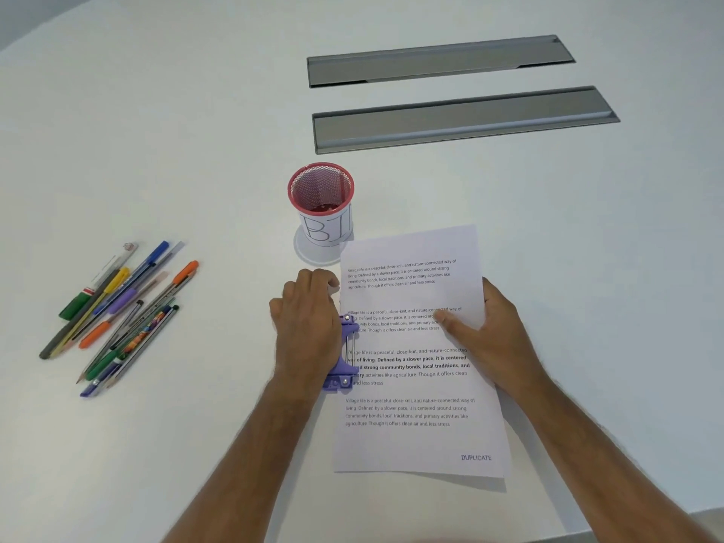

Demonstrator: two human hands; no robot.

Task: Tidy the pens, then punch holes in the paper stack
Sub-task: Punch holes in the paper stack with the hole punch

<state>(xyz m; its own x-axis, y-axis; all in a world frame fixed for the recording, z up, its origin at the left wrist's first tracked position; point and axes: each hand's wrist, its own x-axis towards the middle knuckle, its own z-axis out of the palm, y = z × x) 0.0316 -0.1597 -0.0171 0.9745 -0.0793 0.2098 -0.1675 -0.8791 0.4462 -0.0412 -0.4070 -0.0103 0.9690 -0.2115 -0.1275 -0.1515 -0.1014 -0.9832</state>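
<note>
A stack of printed paper lies in front of me, its left edge slid into a purple hole punch. My left hand lies curled over the punch, palm down. My right hand holds the paper's right edge, thumb pressed on the top sheet. Several pens and pencils lie in a loose pile at the left, apart from both hands. A pink mesh pen cup with a white paper label stands just behind the paper's top left corner; it looks nearly empty.
Two long grey metal cable-tray covers are set into the white table at the back right. The table's near edge shows at the bottom right corner.
</note>
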